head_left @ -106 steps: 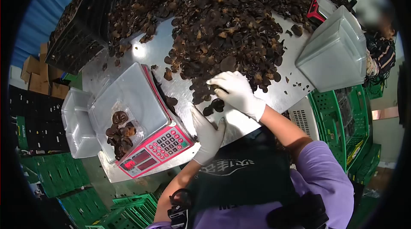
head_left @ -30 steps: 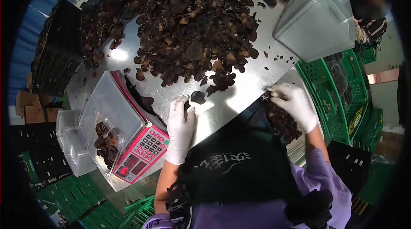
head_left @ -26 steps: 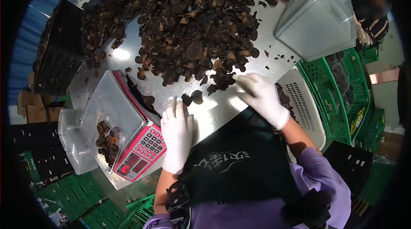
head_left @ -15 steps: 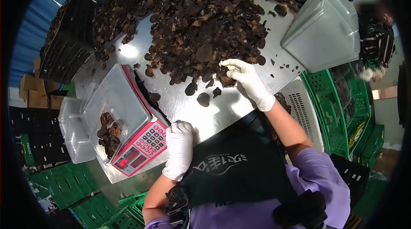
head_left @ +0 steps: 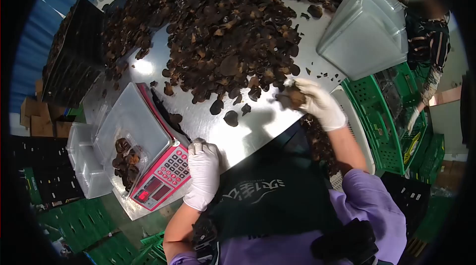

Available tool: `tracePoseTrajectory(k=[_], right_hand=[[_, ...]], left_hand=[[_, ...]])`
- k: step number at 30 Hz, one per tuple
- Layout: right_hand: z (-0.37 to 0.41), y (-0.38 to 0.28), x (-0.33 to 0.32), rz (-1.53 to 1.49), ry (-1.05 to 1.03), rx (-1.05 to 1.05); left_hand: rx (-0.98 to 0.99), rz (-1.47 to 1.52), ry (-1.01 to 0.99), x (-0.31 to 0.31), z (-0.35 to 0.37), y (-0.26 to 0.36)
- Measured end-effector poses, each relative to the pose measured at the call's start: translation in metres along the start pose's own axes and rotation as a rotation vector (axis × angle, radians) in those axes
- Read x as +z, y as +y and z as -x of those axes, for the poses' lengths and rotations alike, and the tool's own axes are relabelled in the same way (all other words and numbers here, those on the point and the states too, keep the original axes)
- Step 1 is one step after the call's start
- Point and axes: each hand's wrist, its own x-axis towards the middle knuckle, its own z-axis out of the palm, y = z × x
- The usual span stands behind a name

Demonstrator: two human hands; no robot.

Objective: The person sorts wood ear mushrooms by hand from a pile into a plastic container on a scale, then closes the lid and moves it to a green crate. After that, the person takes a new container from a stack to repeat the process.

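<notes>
A large heap of dark brown wood ear mushrooms (head_left: 223, 42) covers the metal table (head_left: 208, 126). My right hand (head_left: 320, 104), in a white glove, is closed on a brown wood ear mushroom (head_left: 293, 98) above the table's right edge, blurred by motion. My left hand (head_left: 203, 173), also gloved, rests curled at the front edge beside the scale; its palm is hidden. The red scale (head_left: 163, 178) carries a clear plastic tray (head_left: 134, 116) with several mushrooms (head_left: 126, 161) in it. A few loose pieces (head_left: 231, 118) lie in front of the heap.
Stacked clear plastic containers (head_left: 364, 32) stand at the right, and more trays (head_left: 87, 166) at the left. A white basket (head_left: 364, 151) holds mushrooms below the right edge, next to green crates (head_left: 379, 116). A co-worker's arm (head_left: 431, 89) hangs at far right. Black crates (head_left: 74, 57) stand at left.
My right hand has moved right, away from the heap's front edge toward the basket, with a mushroom in its fingers. My left hand stays by the scale. The co-worker's arm has moved down.
</notes>
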Motion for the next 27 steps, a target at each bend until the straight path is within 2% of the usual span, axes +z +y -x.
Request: tracePoseTrajectory(k=[1, 2, 3, 4, 5, 6, 7, 9, 11, 14, 15, 16, 17, 19, 21, 22, 23, 25, 27], right_hand=[[0.013, -0.009, -0.023, 0.265, -0.106, -0.176], [0.039, -0.035, -0.028, 0.463, -0.096, -0.021], [0.055, -0.049, -0.058, 0.875, -0.020, 0.049], [0.073, -0.065, -0.056, 1.118, 0.044, 0.208], [0.087, -0.066, -0.067, 1.430, 0.148, 0.182], [0.097, -0.063, -0.074, 1.903, 0.308, 0.157], [0.101, -0.056, -0.078, 2.124, 0.432, 0.162], [0.097, -0.038, -0.079, 1.942, 0.513, -0.111], [0.076, -0.011, -0.035, 1.506, 0.437, -0.342], [0.029, 0.036, 0.008, 1.556, 0.162, -0.570], [0.013, 0.049, 0.026, 1.563, 0.037, -0.634], [-0.001, 0.059, 0.049, 1.537, 0.027, -0.567], [-0.011, 0.067, 0.067, 1.511, 0.017, -0.500], [-0.035, 0.097, 0.071, 1.599, -0.051, -0.796], [-0.030, 0.096, 0.078, 1.539, -0.251, -0.728], [-0.025, 0.091, 0.082, 1.499, -0.204, -0.698], [-0.028, 0.087, 0.079, 1.502, -0.202, -0.697], [-0.042, 0.075, 0.074, 1.547, -0.017, -0.789], [-0.054, 0.074, 0.074, 1.560, 0.029, -0.750]], left_hand=[[-0.008, 0.011, -0.033, 0.003, 0.001, -0.001], [0.026, -0.119, -0.072, 0.002, 0.000, -0.003], [0.023, -0.115, -0.078, 0.004, 0.000, -0.003], [-0.009, -0.071, -0.055, 0.007, 0.000, -0.003], [-0.039, -0.028, -0.032, 0.008, -0.001, -0.003], [0.004, -0.102, -0.043, 0.004, -0.003, -0.002], [0.004, -0.101, -0.046, 0.004, -0.005, -0.002], [0.006, 0.003, 0.061, 0.005, -0.010, -0.002], [0.003, 0.090, 0.044, -0.009, -0.018, -0.003], [-0.028, 0.216, 0.145, -0.019, -0.040, 0.002], [-0.148, 0.393, 0.157, -0.019, -0.052, 0.006], [-0.271, 0.570, 0.168, -0.019, -0.063, 0.008], [-0.278, 0.530, 0.153, -0.014, -0.074, 0.007], [-0.287, 0.556, 0.238, -0.001, -0.083, 0.012], [-0.272, 0.559, 0.066, 0.005, -0.079, 0.012], [-0.288, 0.595, 0.144, 0.009, -0.073, 0.016], [-0.286, 0.598, 0.144, 0.009, -0.066, 0.018], [-0.344, 0.608, 0.125, 0.010, -0.053, 0.016], [-0.375, 0.544, 0.105, 0.009, -0.048, 0.011]])
